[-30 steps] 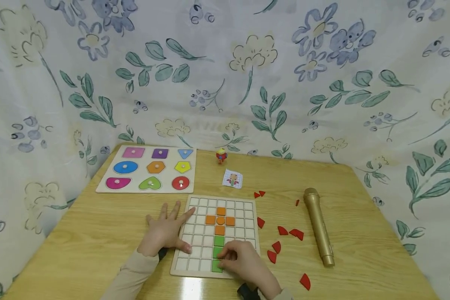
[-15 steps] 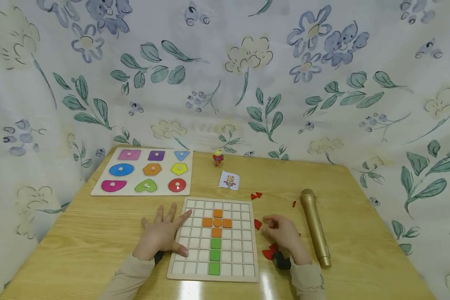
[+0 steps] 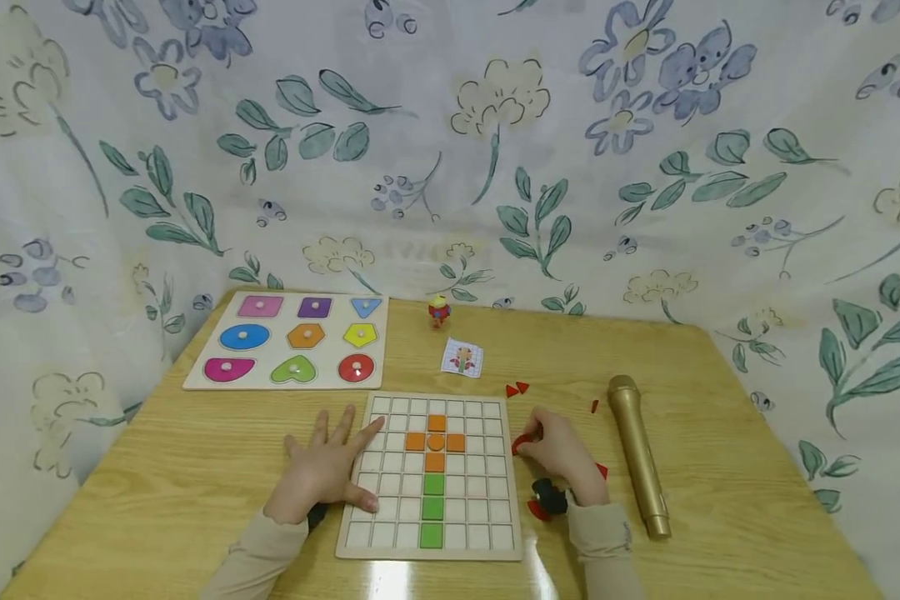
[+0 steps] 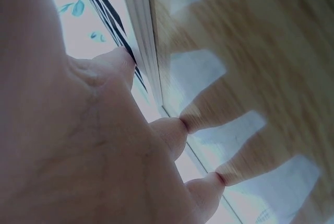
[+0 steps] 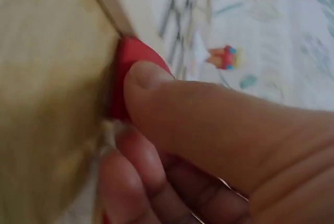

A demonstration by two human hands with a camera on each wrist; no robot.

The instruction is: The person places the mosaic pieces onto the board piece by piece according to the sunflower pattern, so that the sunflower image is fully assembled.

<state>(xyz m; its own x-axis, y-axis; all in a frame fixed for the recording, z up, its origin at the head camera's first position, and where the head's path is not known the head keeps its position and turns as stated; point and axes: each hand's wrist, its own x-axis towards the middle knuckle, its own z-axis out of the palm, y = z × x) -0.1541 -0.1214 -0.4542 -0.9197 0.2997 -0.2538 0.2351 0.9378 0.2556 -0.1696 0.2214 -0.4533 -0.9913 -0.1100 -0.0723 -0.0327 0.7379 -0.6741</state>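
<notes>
A wooden grid board (image 3: 480, 500) lies at the table's front middle, with orange pieces (image 3: 436, 423) set as a cross around an orange disc and a column of green squares (image 3: 432, 508) below them. My left hand (image 3: 321, 475) lies spread at the board's left edge, fingers straight, thumb on the board. Just right of the board, my right hand (image 3: 562, 450) pinches a red quarter-circle piece (image 3: 521, 442) between thumb and fingers. In the right wrist view the thumb presses on this red piece (image 5: 125, 62), close to the board's rim.
Other red pieces (image 3: 538, 510) lie partly hidden under my right wrist; small red triangles (image 3: 517, 389) lie further back. A gold microphone (image 3: 637, 458) lies to the right. Behind are a pattern card (image 3: 462, 358), a toy figure (image 3: 439, 312) and a knobbed shape puzzle (image 3: 330, 358).
My right hand has moved from the green squares on the board to the right and has taken hold of a red piece there. The left hand stays in place.
</notes>
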